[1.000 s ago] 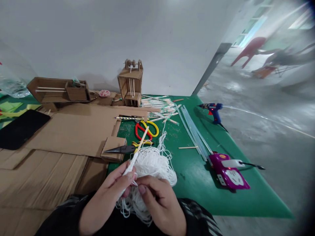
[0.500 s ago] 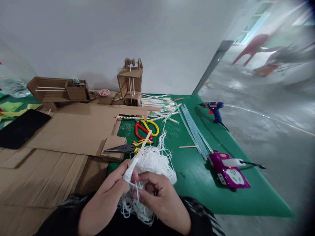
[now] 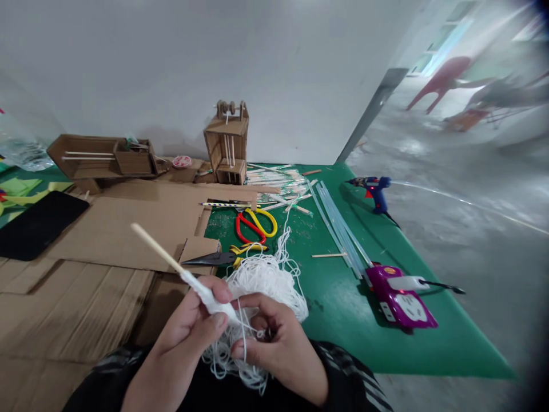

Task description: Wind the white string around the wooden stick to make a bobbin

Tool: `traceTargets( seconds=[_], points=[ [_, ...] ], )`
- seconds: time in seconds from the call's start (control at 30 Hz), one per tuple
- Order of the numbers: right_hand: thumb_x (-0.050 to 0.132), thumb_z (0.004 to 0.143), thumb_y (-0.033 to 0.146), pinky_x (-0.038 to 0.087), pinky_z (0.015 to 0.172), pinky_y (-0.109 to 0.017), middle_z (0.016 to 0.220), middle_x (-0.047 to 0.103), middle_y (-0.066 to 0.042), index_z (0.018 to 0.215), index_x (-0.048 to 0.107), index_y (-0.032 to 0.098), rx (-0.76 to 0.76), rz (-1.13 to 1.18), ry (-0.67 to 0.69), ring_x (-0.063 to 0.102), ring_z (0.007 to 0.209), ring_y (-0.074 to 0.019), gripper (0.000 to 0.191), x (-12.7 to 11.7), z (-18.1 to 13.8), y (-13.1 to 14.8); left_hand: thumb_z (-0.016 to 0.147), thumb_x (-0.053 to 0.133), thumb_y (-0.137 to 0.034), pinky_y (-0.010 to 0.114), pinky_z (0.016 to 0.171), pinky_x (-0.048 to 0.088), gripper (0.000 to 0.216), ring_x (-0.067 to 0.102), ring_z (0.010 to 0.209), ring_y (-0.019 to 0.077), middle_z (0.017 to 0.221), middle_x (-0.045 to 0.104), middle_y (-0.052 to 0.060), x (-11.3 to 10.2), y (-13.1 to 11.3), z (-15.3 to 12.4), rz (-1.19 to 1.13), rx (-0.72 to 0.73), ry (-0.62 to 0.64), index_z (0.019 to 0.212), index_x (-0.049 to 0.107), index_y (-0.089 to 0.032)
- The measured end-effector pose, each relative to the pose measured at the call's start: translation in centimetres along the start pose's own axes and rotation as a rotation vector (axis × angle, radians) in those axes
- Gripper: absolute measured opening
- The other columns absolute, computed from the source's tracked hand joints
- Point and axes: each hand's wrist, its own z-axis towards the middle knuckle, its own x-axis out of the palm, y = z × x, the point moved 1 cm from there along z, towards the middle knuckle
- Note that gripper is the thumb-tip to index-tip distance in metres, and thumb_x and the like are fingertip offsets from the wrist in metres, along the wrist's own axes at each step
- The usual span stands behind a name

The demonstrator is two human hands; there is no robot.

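A wooden stick [image 3: 156, 247], its lower part thickly wrapped in white string, is gripped between the thumb and fingers of my left hand [image 3: 193, 320]. Its bare end points up and to the left, over the cardboard. Close beside it, my right hand [image 3: 274, 343] pinches a strand of white string [image 3: 243, 329] that runs to the wrapped part. Under and behind both hands lies a loose heap of the same white string [image 3: 270, 280], spilling toward my lap. Just beyond the heap are long-nose pliers [image 3: 214, 259] with yellow handles and scissors [image 3: 257, 226] with red and yellow handles.
Cardboard sheets [image 3: 124, 223] and a black phone [image 3: 40, 224] lie at left. Cardboard boxes [image 3: 226, 150] stand along the wall. Wrapped sticks [image 3: 278, 180], clear glue sticks [image 3: 337, 229], a blue glue gun [image 3: 372, 189] and a purple power strip [image 3: 398, 300] rest on the green table [image 3: 429, 349].
The wrapped stick has swung from pointing up and right to pointing up and left, turned in my left hand. My right hand stays close by with the string.
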Motion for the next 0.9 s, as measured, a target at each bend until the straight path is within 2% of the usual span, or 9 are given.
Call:
traceTargets(
  seconds=[0.13, 0.2, 0.27, 0.4, 0.5, 0.67, 0.8, 0.9],
  points=[
    [0.087, 0.059, 0.037, 0.02, 0.043, -0.019, 0.055, 0.037, 0.009, 0.106, 0.065, 0.017, -0.039, 0.017, -0.013, 0.026, 0.049, -0.0061, 0.055, 0.0, 0.0, -0.8, 0.088, 0.063, -0.026, 0.022, 0.076, 0.05, 0.006, 0.056, 0.088, 0.0144, 0.098, 0.059, -0.001, 0.3, -0.2, -0.2, -0.171, 0.032, -0.038, 0.093, 0.06, -0.028],
    [0.087, 0.06, 0.037, 0.024, 0.045, -0.019, 0.059, 0.044, 0.007, 0.107, 0.064, 0.018, -0.068, 0.042, -0.006, 0.03, 0.051, -0.0067, 0.055, 0.1, -0.1, -1.2, 0.087, 0.066, -0.024, 0.022, 0.079, 0.051, 0.009, 0.059, 0.09, 0.0147, 0.098, 0.062, 0.0, 0.6, -0.1, -0.4, -0.241, 0.013, -0.07, 0.095, 0.062, -0.027],
    [0.085, 0.064, 0.036, 0.027, 0.046, -0.019, 0.065, 0.051, 0.005, 0.111, 0.061, 0.02, -0.114, 0.073, 0.0, 0.034, 0.053, -0.0074, 0.055, 0.1, -0.2, -1.4, 0.084, 0.069, -0.022, 0.024, 0.08, 0.053, 0.013, 0.062, 0.09, 0.0153, 0.097, 0.065, 0.001, 0.9, 0.3, -0.7, -0.339, -0.05, -0.103, 0.095, 0.064, -0.026],
    [0.084, 0.064, 0.03, 0.028, 0.045, -0.018, 0.062, 0.05, 0.006, 0.115, 0.06, 0.023, -0.232, 0.008, -0.022, 0.035, 0.051, -0.0072, 0.056, 0.3, -0.5, -1.0, 0.077, 0.077, -0.018, 0.023, 0.07, 0.055, 0.024, 0.066, 0.08, 0.0146, 0.093, 0.069, 0.002, 1.3, 1.3, -1.2, -0.482, -0.254, -0.166, 0.097, 0.065, -0.024],
    [0.082, 0.064, 0.024, 0.031, 0.045, -0.018, 0.066, 0.054, 0.005, 0.116, 0.06, 0.024, -0.297, -0.09, -0.003, 0.039, 0.05, -0.0073, 0.057, 0.4, -0.6, -0.4, 0.074, 0.08, -0.021, 0.023, 0.065, 0.053, 0.03, 0.067, 0.076, 0.015, 0.095, 0.07, 0.004, 1.6, 1.6, -1.3, -0.481, -0.332, -0.178, 0.1, 0.066, -0.022],
    [0.066, 0.068, 0.013, 0.044, 0.052, -0.021, 0.085, 0.067, 0.0, 0.123, 0.053, 0.026, -0.369, -0.308, -0.017, 0.057, 0.059, -0.012, 0.058, 0.2, -0.8, -0.2, 0.069, 0.083, -0.022, 0.025, 0.072, 0.054, 0.033, 0.068, 0.083, 0.017, 0.093, 0.072, 0.002, 2.1, 1.5, -1.1, -0.46, -0.339, -0.141, 0.099, 0.067, -0.023],
    [0.066, 0.068, 0.019, 0.053, 0.066, -0.029, 0.092, 0.072, -0.003, 0.128, 0.053, 0.026, -0.449, -0.512, -0.058, 0.066, 0.067, -0.0188, 0.062, 0.2, -1.2, -0.3, 0.067, 0.085, -0.025, 0.025, 0.068, 0.053, 0.039, 0.069, 0.083, 0.019, 0.097, 0.072, 0.005, 2.3, 1.5, -0.9, -0.416, -0.355, -0.116, 0.102, 0.068, -0.022],
    [0.062, 0.076, 0.023, 0.054, 0.067, -0.03, 0.091, 0.075, -0.006, 0.127, 0.056, 0.023, -0.545, -0.573, -0.133, 0.07, 0.07, -0.0223, 0.051, 0.6, -1.3, 0.1, 0.069, 0.083, -0.033, 0.026, 0.064, 0.052, 0.046, 0.067, 0.076, 0.018, 0.103, 0.071, 0.007, 2.3, 1.5, -1.1, -0.358, -0.367, -0.119, 0.11, 0.067, -0.021]
  ],
)
